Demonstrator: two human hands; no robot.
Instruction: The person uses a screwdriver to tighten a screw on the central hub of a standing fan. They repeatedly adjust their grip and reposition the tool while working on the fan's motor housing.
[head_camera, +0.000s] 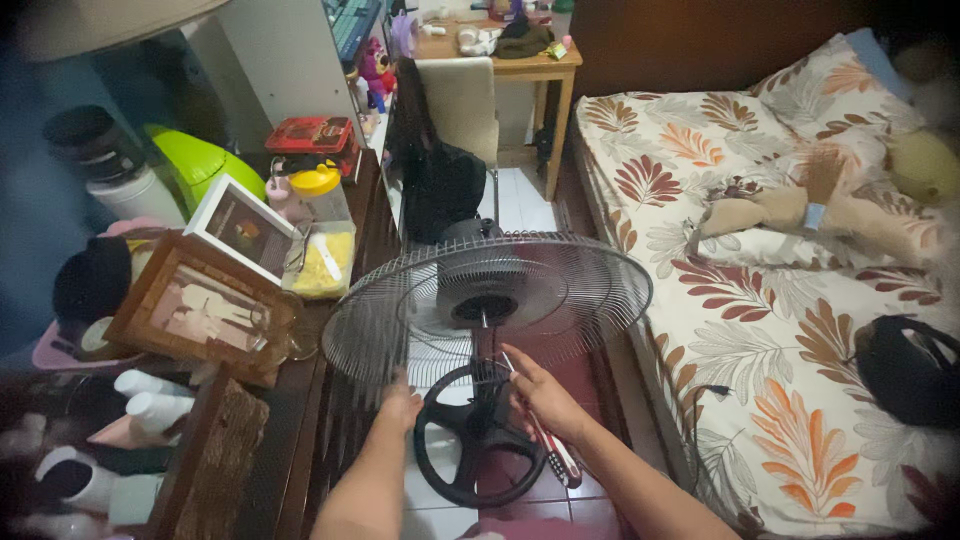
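The round grey wire-grille standing fan stands on the tiled floor between the dark wooden bench and the leaf-patterned bed, tilted face up. The left hand curls around the grille's lower rim — apparently steadying it — while the right hand, closed on a red-handled screwdriver, aims its tip at the hub.

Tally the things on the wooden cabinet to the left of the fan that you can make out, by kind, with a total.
Framed pictures: 2, a brown-framed one and a white-framed one
Yellow-lidded jar: 1
Red tin: 1
Clear box with yellow contents: 1
Green plastic container: 1
Total: 6
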